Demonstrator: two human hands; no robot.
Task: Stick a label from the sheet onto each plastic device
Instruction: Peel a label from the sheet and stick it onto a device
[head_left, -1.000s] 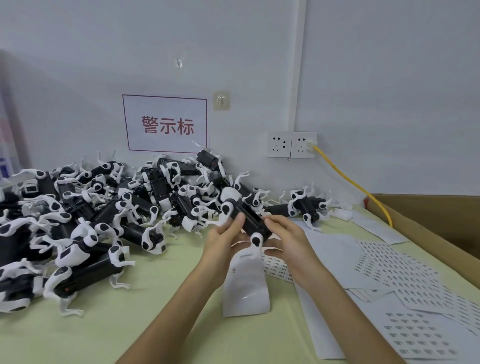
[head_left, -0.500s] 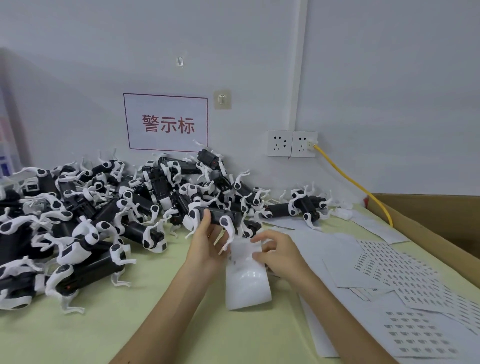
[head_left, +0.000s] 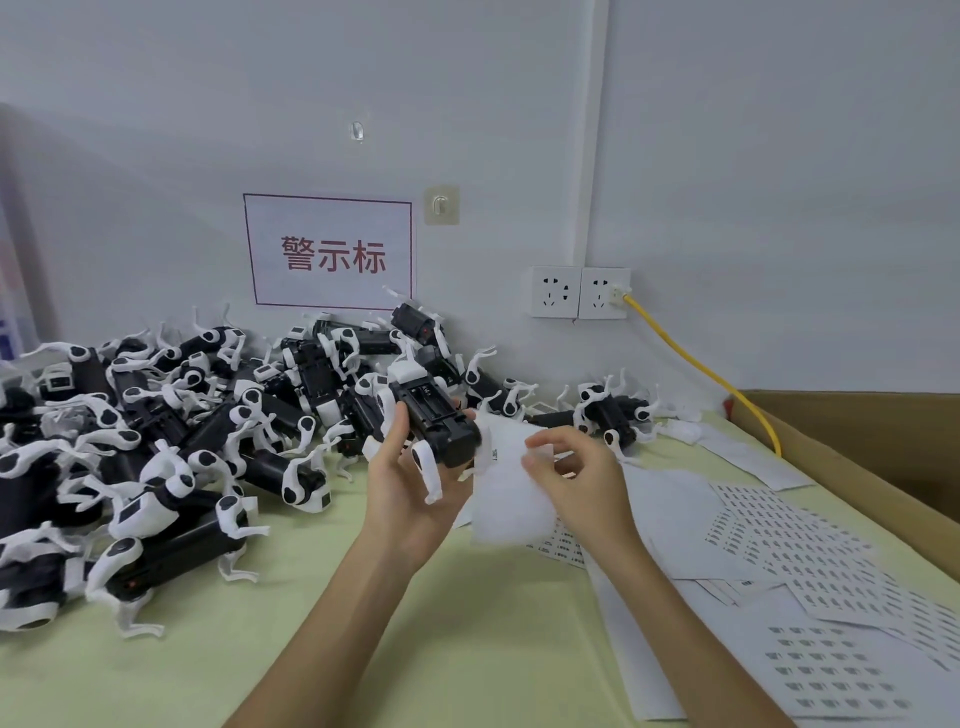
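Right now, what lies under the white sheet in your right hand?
A label sheet on the green table peeks out below the white sheet; the rest beneath is covered.
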